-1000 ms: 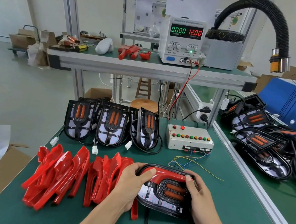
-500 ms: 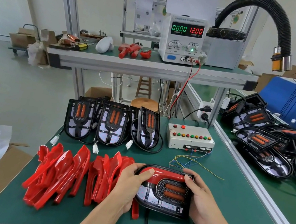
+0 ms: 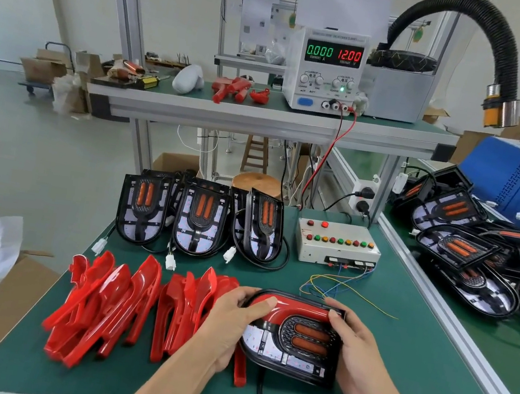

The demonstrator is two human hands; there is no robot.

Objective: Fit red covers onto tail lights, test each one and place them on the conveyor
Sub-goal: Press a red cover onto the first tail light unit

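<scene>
- Tail light point(image 3: 292, 338) lying flat on the green tabletop point(image 3: 411, 374) near the front edge, between both hands, black cable looping out beneath it.
- Red cover point(image 3: 295, 309) seated along its far edge — lower part of the lamp uncovered, showing the two orange bars and the white board.
- Left hand point(image 3: 230, 323) gripping the lamp's left end, thumb pressed on top of the red cover, fingers curled round the rim.
- Right hand point(image 3: 355, 351) gripping the right end, fingers wrapped over the edge, thumb on the cover's far right corner.
- Heap of loose red covers point(image 3: 119, 304) just to the left, touching the left hand's side.
- Three uncovered tail lights point(image 3: 200, 218) leaning upright in a row behind the heap, white connectors dangling onto the tabletop.
- Test box point(image 3: 336, 243) with a row of coloured buttons behind the lamp, thin coloured wires point(image 3: 340, 286) trailing from it toward the hands.
- Power supply point(image 3: 328, 71) on the upper shelf — display reading 0.000 and 12.00.
- More tail lights piled on the conveyor point(image 3: 475, 336) to the right.
</scene>
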